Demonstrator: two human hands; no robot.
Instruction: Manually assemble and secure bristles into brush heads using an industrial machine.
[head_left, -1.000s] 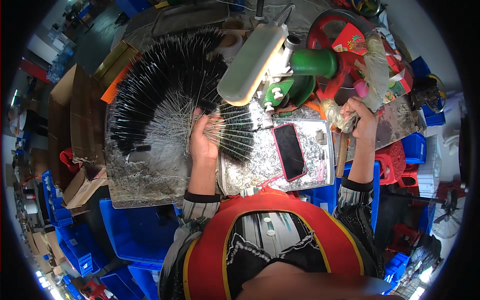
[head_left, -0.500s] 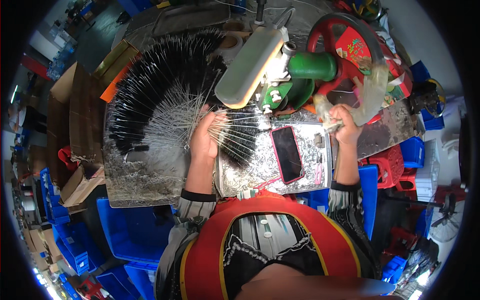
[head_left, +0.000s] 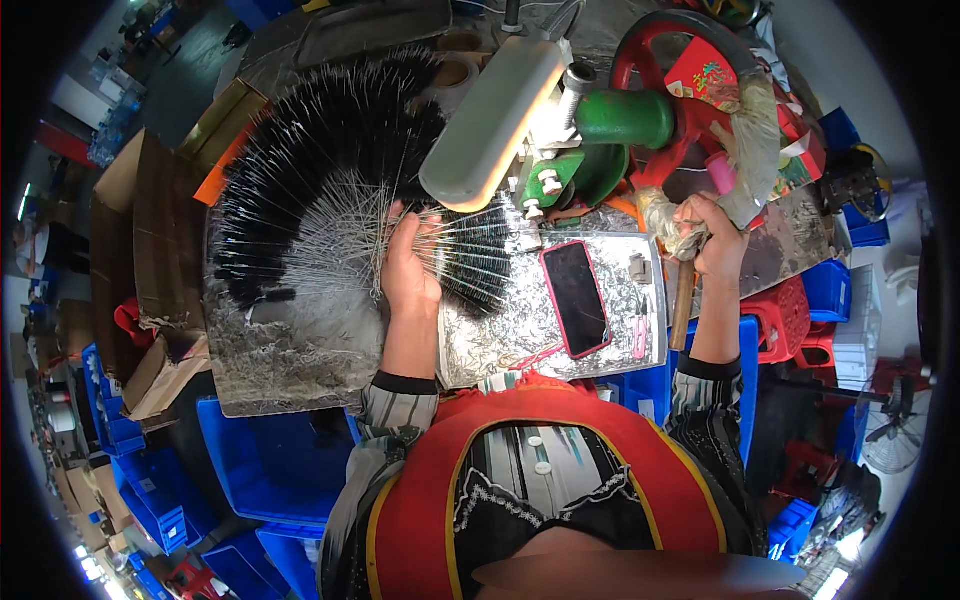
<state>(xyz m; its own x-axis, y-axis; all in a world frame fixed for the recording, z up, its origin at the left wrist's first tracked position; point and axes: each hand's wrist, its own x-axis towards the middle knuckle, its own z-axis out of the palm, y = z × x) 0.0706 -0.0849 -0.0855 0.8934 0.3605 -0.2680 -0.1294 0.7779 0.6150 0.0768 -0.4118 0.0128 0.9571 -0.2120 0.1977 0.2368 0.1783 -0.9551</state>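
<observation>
My left hand [head_left: 410, 268] is closed around the wire stems of several thin black-bristled wire brushes [head_left: 480, 262], fanned out toward the small green machine [head_left: 560, 180]. Left of that hand, a large fanned pile of the same brushes [head_left: 290, 150] lies on the bench, bare wire stems inward. My right hand [head_left: 716, 236] grips the wrapped handle [head_left: 662, 222] on the machine's red handwheel [head_left: 640, 90]; clear plastic covers part of its rim. A wooden rod [head_left: 683, 305] sticks out below that grip. A long lamp [head_left: 492, 125] hides part of the machine.
A phone [head_left: 576, 300] with a red edge lies on the shiny sheet [head_left: 480, 350] before me. Cardboard boxes [head_left: 150, 220] stand at the left, blue bins [head_left: 265, 470] below the bench edge. Red stools [head_left: 775, 320] are at the right.
My right hand has shifted slightly right and down with the handle, and the wooden rod now shows below it. The fanned brushes in my left hand have swung slightly upward.
</observation>
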